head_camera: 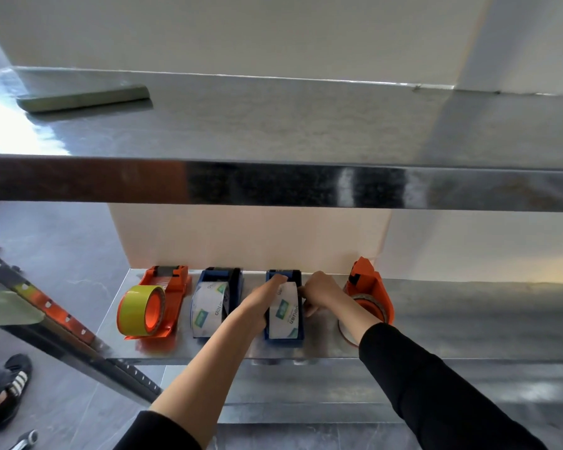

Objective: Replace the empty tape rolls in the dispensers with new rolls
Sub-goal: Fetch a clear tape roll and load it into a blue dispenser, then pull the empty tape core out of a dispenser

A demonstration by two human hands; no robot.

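left hand (pixel 264 298) curled round the blue dispenser (pixel 283 342), right hand (pixel 320 292) gripped its other side, new roll (pixel 286 311) sat inside

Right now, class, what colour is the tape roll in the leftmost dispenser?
The tape roll is yellow-green, with an orange core; head view.

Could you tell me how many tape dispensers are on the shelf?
4 in a row, left to right: orange dispenser, blue dispenser, second blue dispenser, second orange dispenser, partly behind the right forearm.
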